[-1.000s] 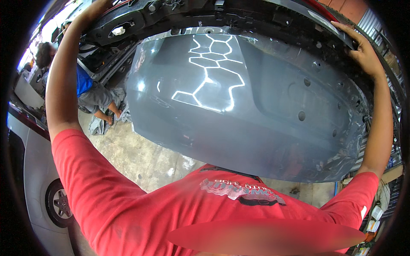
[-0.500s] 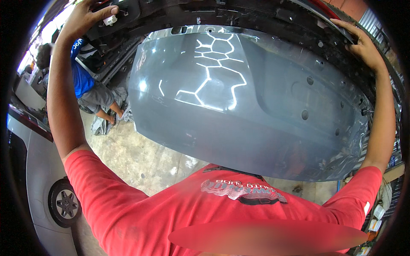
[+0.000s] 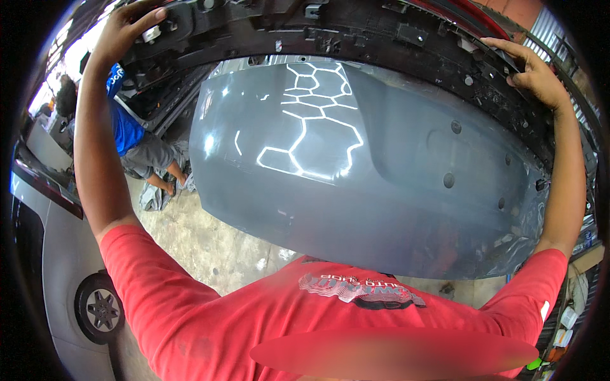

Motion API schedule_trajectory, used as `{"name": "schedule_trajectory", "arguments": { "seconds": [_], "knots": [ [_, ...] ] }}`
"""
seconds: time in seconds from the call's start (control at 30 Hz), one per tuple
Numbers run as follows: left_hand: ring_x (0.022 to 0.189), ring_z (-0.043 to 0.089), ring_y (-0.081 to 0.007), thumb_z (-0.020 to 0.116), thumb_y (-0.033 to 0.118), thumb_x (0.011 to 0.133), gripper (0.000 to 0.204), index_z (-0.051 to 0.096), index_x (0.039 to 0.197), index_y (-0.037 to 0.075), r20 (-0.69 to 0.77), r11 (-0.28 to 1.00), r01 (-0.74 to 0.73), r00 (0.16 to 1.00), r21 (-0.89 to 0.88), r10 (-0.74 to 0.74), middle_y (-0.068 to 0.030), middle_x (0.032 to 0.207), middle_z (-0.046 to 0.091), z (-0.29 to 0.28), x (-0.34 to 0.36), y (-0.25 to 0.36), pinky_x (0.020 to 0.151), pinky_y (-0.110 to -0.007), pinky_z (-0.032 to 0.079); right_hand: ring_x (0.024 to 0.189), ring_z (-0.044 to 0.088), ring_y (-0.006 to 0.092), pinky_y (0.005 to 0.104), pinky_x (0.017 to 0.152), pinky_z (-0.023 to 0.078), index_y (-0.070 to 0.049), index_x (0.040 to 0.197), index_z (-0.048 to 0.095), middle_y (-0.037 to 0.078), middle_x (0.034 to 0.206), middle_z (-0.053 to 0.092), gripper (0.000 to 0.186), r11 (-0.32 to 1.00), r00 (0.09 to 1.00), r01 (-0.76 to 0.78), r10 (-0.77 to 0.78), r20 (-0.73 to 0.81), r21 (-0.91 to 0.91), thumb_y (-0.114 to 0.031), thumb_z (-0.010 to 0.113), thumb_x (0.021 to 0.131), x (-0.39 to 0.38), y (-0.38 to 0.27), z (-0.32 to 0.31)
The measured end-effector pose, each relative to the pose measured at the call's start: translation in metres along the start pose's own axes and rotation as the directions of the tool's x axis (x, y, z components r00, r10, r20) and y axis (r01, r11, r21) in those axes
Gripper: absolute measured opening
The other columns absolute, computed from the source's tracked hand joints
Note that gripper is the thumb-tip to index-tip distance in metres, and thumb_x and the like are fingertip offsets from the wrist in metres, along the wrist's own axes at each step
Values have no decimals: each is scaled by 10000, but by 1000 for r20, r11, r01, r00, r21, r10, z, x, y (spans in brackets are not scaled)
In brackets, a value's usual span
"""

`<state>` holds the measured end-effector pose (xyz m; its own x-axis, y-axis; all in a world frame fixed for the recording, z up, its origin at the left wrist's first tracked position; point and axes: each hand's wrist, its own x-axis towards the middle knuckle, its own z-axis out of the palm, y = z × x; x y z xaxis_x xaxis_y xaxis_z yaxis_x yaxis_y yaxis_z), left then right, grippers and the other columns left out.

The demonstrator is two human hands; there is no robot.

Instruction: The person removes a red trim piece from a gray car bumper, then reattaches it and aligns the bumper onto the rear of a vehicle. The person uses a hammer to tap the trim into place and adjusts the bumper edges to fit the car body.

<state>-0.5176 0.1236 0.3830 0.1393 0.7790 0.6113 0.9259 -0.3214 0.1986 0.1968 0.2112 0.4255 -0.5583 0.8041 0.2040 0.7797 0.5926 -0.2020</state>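
Observation:
A long, curved car panel (image 3: 248,35), black on its inner side with clips and holes, arches across the top of the view. A red outer edge (image 3: 476,16) shows along its upper right. My left hand (image 3: 130,25) grips its left end, thumb on the inner side; the fingertips are hidden. Toward the right end, my right hand (image 3: 534,76) holds the rim between its thumb and outstretched fingers. Below the black panel, in front of my chest, is a glossy grey car body panel (image 3: 305,203) with round holes at its right and hexagonal light reflections.
A person in a blue shirt (image 3: 127,127) stands bent over at the left. Behind my left arm is a silver car (image 3: 60,267) with its wheel (image 3: 100,311). Bottles and small containers (image 3: 564,327) line the lower right. Stained concrete floor (image 3: 190,235) shows beneath the grey panel.
More of the black panel's inner side shows now, and its lower edge sits lower. The grey panel appears slightly lower in view. Both hands keep their grip.

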Motion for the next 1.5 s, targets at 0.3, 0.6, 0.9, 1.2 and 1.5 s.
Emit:
{"name": "schedule_trajectory", "arguments": {
  "seconds": [0.3,0.6,0.9,1.2,1.5],
  "knots": [
    [1188,676,-302,712,674,872,753,700,1351,92,-41,996,-12,999,87,15,-177,1250,725,-17,16,-15,1039,-410,486,1254,587,271,387,1071,447,-153,1493,574,127,1418,632,766,998,999,11,-9,31,-57,-91,698,740,-5,-35,-3],
    [1164,635,-233,676,594,933,707,651,1405,69,105,992,118,987,52,-123,-137,1278,700,-10,37,-13,1040,-374,462,1192,598,240,361,1063,461,-157,1465,604,112,1379,658,816,998,999,36,-34,38,-55,16,769,685,12,-19,-5],
    [1314,549,-251,649,511,972,651,612,1432,53,261,989,143,954,37,-148,-121,1375,648,-14,58,6,1169,-396,334,1223,588,274,375,1065,454,-193,1474,592,144,1436,613,792,997,995,53,-48,91,-52,-19,756,719,-4,-14,1],
    [1207,617,-252,649,506,983,658,599,1427,22,216,987,158,964,-9,-152,-153,1319,671,-11,54,14,1092,-368,419,1243,593,268,350,1051,463,-201,1472,599,145,1442,618,786,997,995,64,-61,73,-34,-5,753,727,-12,-9,6],
    [1306,583,-300,714,594,892,831,549,1489,41,246,997,20,969,-68,-3,-179,1427,616,50,101,117,1136,-409,393,1181,646,252,350,1014,503,-214,1429,648,143,1385,674,765,997,997,67,-68,25,43,-8,747,699,-7,0,16]
  ]
}}
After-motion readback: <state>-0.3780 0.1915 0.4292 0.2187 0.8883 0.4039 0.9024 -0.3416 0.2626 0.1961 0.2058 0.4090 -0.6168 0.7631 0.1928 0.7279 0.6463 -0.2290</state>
